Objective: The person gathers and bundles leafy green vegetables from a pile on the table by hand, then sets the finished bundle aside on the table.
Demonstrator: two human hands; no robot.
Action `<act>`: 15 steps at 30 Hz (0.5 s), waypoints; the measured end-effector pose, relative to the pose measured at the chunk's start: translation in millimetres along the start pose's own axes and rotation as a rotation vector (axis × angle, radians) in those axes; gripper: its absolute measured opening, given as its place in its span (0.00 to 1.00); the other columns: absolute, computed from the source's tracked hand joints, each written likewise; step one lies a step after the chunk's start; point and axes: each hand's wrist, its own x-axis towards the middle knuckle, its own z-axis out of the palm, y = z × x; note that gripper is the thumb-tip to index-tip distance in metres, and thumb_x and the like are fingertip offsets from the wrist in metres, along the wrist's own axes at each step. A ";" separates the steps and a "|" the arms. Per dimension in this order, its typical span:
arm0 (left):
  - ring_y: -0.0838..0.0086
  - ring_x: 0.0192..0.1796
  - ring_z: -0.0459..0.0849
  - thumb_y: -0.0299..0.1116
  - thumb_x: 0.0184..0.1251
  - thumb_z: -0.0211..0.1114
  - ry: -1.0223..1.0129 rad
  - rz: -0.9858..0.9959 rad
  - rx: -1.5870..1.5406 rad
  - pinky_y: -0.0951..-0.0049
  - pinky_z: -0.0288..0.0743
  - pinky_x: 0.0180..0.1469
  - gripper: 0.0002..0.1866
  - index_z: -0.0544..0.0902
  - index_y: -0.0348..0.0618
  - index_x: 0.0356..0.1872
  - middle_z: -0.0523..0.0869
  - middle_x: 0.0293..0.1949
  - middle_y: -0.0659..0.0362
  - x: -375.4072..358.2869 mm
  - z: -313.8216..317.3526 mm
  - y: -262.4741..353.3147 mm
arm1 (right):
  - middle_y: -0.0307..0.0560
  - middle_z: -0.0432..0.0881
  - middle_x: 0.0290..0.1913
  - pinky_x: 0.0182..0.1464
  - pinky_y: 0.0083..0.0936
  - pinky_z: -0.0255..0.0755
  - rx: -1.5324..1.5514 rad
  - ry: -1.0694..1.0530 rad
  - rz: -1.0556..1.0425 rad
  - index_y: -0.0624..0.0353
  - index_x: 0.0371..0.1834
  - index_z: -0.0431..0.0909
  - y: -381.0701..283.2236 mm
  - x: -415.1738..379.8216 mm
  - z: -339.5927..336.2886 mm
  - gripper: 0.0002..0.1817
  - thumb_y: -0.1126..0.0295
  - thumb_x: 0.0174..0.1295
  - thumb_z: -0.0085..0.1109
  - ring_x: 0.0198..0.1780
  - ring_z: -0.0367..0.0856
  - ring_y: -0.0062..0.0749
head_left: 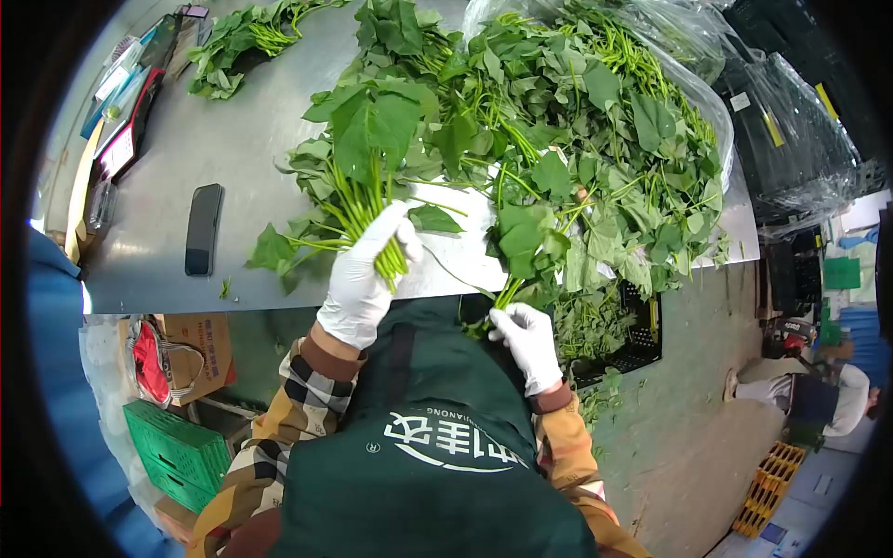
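Note:
My left hand (370, 270), in a white glove, is closed round the stems of a bunch of leafy greens (358, 200). The bunch stands up from my fist, its leaves pointing away from me over the metal table. My right hand (526, 339), gloved too, pinches the lower stems of a smaller sprig of greens (521, 242) at the table's front edge. Right of both hands lies a large heap of the same greens (605, 149), partly inside a clear plastic bag (721, 121).
A black phone (204, 230) lies on the metal table (251, 167) at left; another small bunch (246, 42) is at the back. Below the edge on the right stands a black crate (642, 335) with greens. Green crates (177, 446) stand at lower left. Another person (819, 391) is at far right.

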 end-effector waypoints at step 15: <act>0.71 0.46 0.84 0.20 0.63 0.62 -0.037 -0.077 0.233 0.74 0.77 0.50 0.09 0.81 0.34 0.44 0.85 0.43 0.55 -33.4 30.5 -36.4 | 0.46 0.78 0.25 0.30 0.21 0.68 -0.264 0.053 -0.623 0.61 0.34 0.81 -81.0 -10.5 31.8 0.05 0.71 0.58 0.65 0.24 0.75 0.29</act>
